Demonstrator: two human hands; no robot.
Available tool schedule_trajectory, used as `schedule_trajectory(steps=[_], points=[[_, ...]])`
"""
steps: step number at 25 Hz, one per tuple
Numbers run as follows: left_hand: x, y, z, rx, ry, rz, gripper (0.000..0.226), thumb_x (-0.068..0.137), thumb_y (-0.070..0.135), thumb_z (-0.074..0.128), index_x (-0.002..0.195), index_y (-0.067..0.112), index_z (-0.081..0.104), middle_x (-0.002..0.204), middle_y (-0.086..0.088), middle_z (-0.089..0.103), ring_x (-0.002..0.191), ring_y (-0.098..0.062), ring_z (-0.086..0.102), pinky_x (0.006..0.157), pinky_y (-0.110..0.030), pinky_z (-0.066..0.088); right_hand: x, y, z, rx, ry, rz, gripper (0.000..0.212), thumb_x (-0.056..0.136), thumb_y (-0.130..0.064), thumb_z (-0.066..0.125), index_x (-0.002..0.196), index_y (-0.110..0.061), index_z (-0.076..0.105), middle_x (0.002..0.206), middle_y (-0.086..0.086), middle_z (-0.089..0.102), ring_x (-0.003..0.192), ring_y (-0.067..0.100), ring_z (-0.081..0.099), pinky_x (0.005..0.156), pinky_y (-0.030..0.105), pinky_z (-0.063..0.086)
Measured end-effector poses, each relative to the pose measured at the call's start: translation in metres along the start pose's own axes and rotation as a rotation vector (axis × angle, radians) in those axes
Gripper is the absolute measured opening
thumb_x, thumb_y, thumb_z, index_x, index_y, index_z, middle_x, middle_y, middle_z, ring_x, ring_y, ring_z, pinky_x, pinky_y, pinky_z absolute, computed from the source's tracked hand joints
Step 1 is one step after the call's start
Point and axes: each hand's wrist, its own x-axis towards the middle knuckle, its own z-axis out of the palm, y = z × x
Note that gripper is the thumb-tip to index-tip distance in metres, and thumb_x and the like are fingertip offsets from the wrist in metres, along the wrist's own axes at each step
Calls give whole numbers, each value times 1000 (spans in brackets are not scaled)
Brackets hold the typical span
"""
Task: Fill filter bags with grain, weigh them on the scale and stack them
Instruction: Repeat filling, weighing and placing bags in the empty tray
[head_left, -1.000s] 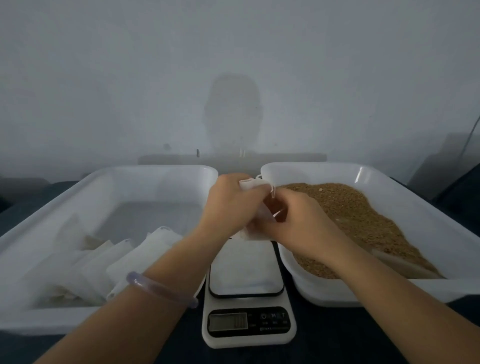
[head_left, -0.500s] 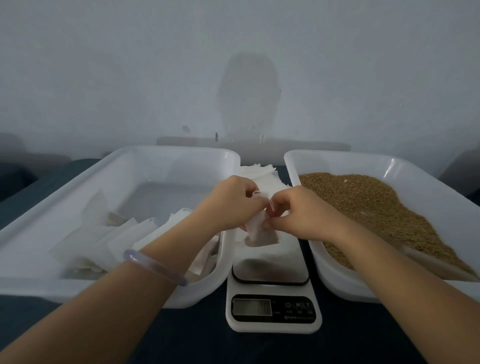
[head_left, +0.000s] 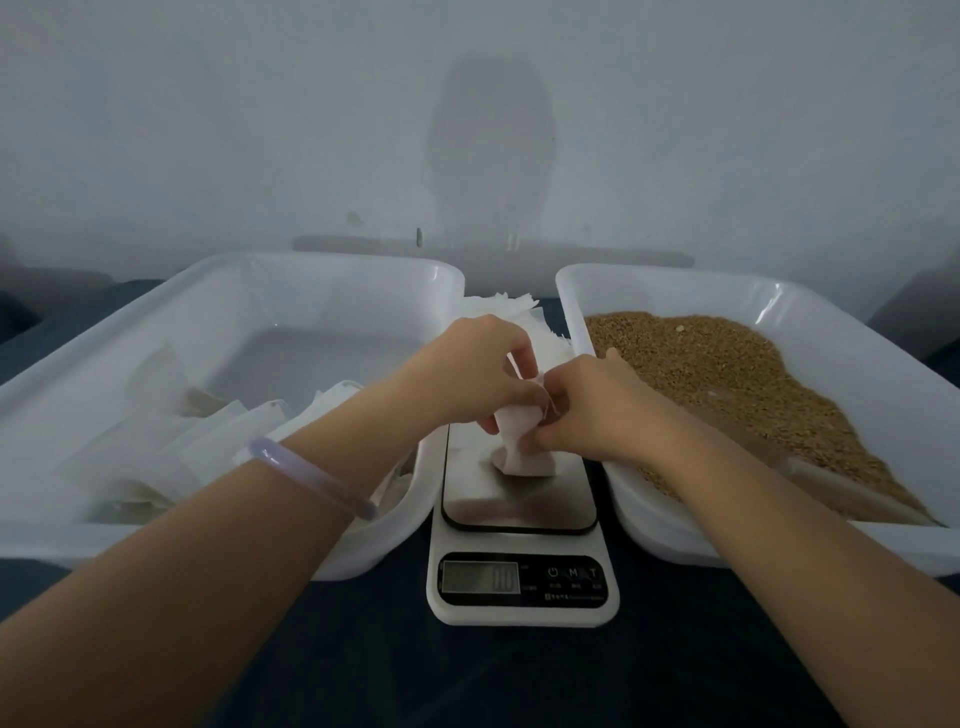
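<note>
Both hands are pinching one small white paper filter bag (head_left: 522, 447), left hand (head_left: 467, 379) up top, right hand (head_left: 597, 405) at the side, and its bottom sits on the steel platform of the white digital kitchen scale (head_left: 522, 571). Brown grain (head_left: 737, 379) fills the right white plastic tray (head_left: 649, 291); finished bags (head_left: 171, 447) lie in the left white plastic tray (head_left: 311, 270).

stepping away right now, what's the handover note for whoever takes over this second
Left hand: pinches the top of the filter bag. Right hand: pinches it too.
The bag's bottom seems to rest on the scale; its display is unreadable.
Grain lies in the right tub, white bags in the left tub, a paper pile behind the scale.
Done: several bags already in the left tub.
Left: release, read the weight, stack this bag, carry on.
</note>
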Motion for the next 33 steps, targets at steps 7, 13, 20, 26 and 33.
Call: schedule_trajectory(steps=[7,13,20,26,33], points=[[-3,-11,-5,40,27,94,6,91,16,59,91,20,62,73,6,69,61,-17,69,67,-32,58,10,-10,1,-167,-49,34,33,72,-45,72,57,-25,50,64,-11,50,75,15,43,105,52,22],[0,-16,-5,89,280,176,13,95,22,51,92,16,62,62,9,63,59,-6,58,65,-26,47,11,-9,2,-179,-49,-17,37,72,-46,73,59,-24,46,61,-11,45,62,7,37,96,47,26],[-5,-22,2,79,267,204,11,98,17,41,107,15,47,55,7,42,54,-13,42,53,-30,31,3,-4,2,-22,-1,-47,22,73,-32,68,83,-22,50,81,-6,55,80,18,50,86,39,41],[-4,-22,6,97,218,223,12,96,12,39,105,19,41,54,7,42,53,-11,42,53,-30,27,-2,6,-4,515,56,5,44,74,-20,68,109,-26,42,97,-17,52,93,-5,51,68,16,39],[-5,-22,6,61,217,198,21,91,7,41,111,14,43,62,7,45,59,-11,44,57,-31,34,-2,6,-2,543,62,1,48,75,-18,68,115,-26,43,99,-16,53,96,-5,51,69,14,38]])
